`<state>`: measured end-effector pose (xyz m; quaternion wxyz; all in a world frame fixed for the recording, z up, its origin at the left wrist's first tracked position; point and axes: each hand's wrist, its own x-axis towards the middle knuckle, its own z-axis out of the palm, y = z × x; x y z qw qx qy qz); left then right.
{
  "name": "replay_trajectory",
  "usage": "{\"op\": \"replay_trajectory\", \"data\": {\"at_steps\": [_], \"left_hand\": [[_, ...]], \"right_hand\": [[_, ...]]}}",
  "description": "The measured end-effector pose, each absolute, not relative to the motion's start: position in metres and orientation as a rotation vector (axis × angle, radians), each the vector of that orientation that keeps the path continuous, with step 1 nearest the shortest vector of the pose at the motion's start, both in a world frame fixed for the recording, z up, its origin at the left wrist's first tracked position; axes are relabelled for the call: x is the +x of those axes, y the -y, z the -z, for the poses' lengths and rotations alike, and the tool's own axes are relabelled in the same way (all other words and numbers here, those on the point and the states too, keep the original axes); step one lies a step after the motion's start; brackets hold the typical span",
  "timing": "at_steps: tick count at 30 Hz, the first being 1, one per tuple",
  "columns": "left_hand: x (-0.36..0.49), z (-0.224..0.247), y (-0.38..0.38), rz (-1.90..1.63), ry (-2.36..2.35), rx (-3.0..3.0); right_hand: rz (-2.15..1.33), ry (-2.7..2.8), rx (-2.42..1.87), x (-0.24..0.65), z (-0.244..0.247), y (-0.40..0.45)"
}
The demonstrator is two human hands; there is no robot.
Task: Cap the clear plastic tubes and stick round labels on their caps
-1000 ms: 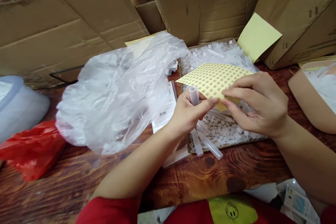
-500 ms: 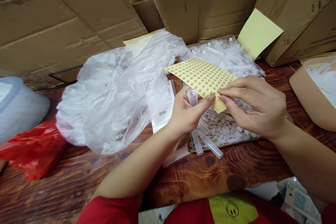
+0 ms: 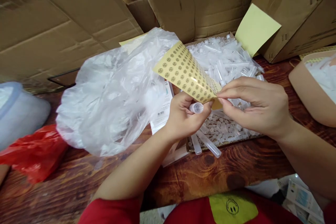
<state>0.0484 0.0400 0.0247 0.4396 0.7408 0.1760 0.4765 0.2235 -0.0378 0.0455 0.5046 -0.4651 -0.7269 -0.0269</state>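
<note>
A yellow sheet of small round stickers (image 3: 183, 71) with dark printing is held up in front of me, curved along its length. My left hand (image 3: 185, 115) is closed around a clear plastic tube (image 3: 196, 107), its round end facing me, and also grips the sheet's near edge. At the sheet's lower right corner, the thumb and fingertips of my right hand (image 3: 254, 106) are pinched together; whether a loose sticker is between them I cannot tell. Beneath both hands lies a shallow cardboard tray (image 3: 228, 142) full of small clear plastic pieces. Two tubes (image 3: 210, 143) rest over its front edge.
Left of the tray lies a large crumpled clear plastic bag (image 3: 112, 101), beside a red bag (image 3: 36, 154) and a whitish tub (image 3: 23, 112). Cardboard boxes (image 3: 210, 3) wall the back. A blank yellow sheet (image 3: 257, 29) leans there. A beige bin (image 3: 312, 94) stands right on the wooden table (image 3: 168, 189).
The sticker sheet has swung up and bent, its far end moving left. The tube in my left hand has tipped so its end faces me. My right hand stays pinched at the sheet's edge.
</note>
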Motion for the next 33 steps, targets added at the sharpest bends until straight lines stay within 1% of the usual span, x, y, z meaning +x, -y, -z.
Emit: {"op": "replay_trajectory", "data": {"at_steps": [14, 20, 23, 28, 30, 33], "left_hand": [[0.047, -0.022, -0.043, -1.123, -0.507, 1.757], [0.047, -0.031, -0.046, -1.027, -0.606, 1.602], [0.044, -0.042, -0.053, -0.885, -0.642, 1.492], [0.034, -0.053, -0.071, -0.386, -0.717, 1.286], [0.032, -0.05, -0.075, -0.344, -0.708, 1.262], [0.033, -0.043, -0.076, -0.459, -0.648, 1.306]], "right_hand": [[0.034, 1.757, -1.144, 0.227, -0.045, 0.035], [-0.029, 1.589, -1.181, 0.227, -0.042, 0.032], [-0.07, 1.502, -1.2, 0.232, -0.041, 0.03], [-0.153, 1.511, -1.214, 0.243, -0.041, 0.027], [-0.239, 1.561, -1.256, 0.25, -0.04, 0.025], [-0.434, 1.52, -1.31, 0.268, -0.037, 0.019]]}}
